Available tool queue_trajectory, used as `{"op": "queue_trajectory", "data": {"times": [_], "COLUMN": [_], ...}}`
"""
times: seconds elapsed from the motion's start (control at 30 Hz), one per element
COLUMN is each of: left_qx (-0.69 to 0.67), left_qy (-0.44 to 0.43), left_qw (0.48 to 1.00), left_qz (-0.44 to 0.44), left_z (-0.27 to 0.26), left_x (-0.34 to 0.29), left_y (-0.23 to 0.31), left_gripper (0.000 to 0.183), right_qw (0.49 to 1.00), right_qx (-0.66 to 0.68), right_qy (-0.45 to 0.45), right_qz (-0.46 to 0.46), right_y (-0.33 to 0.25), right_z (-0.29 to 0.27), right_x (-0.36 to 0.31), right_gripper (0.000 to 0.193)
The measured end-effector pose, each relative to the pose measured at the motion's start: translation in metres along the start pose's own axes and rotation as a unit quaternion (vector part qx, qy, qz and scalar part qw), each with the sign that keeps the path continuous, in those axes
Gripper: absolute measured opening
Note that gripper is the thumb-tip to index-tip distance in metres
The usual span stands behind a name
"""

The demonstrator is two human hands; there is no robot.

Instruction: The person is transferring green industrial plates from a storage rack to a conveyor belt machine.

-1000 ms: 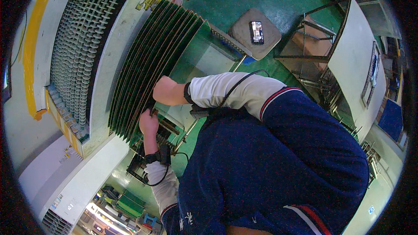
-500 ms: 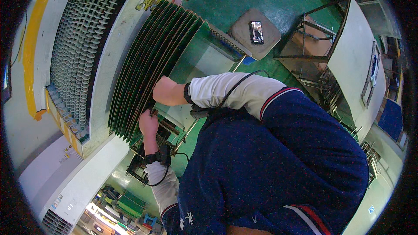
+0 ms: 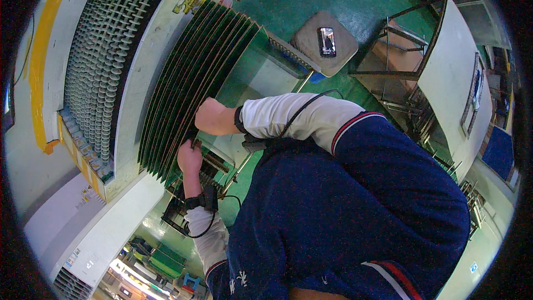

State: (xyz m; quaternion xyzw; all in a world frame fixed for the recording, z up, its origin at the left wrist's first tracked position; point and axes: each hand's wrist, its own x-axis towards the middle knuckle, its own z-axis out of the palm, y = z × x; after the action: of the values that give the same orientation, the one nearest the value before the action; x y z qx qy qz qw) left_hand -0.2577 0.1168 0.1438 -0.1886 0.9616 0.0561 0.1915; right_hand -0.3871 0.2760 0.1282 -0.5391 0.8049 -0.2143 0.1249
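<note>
Several thin dark green panels [image 3: 183,86] with copper-coloured edges stand upright, side by side with narrow gaps, in a rack before me. My right hand [image 3: 215,116] is curled against the nearest panel's face and edge, its fingertips hidden. Lower and to the left, my left hand [image 3: 190,158] is closed by the lower part of the same row, its fingers bent around a small dark piece or edge that I cannot make out. Both forearms wear black wrist straps with cables.
Left of the panels is a machine bed of grey roller wheels [image 3: 102,72] with a pale frame [image 3: 145,50]. A toothed rack bar [image 3: 288,53] lies right of the panels. Beyond are a stool [image 3: 345,53] bearing a phone [image 3: 327,42] and a metal-framed cart [image 3: 411,72].
</note>
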Motion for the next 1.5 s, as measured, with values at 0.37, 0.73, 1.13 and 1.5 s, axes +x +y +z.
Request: {"op": "queue_trajectory", "data": {"times": [0.37, 0.73, 1.13, 1.5], "left_qx": [-0.007, -0.011, -0.012, -0.012], "left_qy": [-0.001, 0.01, 0.009, 0.027], "left_qw": [1.0, 1.0, 1.0, 0.999], "left_qz": [-0.001, -0.003, 0.007, 0.013], "left_z": [0.003, -0.003, 0.004, 0.01], "left_x": [0.001, -0.003, 0.001, 0.002], "left_y": [-0.003, 0.005, -0.003, -0.01], "left_gripper": [0.037, 0.037, 0.032, 0.034], "right_qw": [1.0, 0.999, 1.0, 1.0], "right_qx": [-0.002, -0.003, -0.004, -0.002], "right_qy": [-0.013, 0.036, 0.015, 0.004], "right_qz": [-0.002, -0.015, -0.009, -0.014], "right_y": [0.001, 0.001, 0.0, 0.001], "right_z": [0.0, -0.003, -0.002, -0.004], "right_x": [0.0, -0.004, -0.002, -0.002], "right_gripper": [0.009, 0.01, 0.011, 0.011]}}
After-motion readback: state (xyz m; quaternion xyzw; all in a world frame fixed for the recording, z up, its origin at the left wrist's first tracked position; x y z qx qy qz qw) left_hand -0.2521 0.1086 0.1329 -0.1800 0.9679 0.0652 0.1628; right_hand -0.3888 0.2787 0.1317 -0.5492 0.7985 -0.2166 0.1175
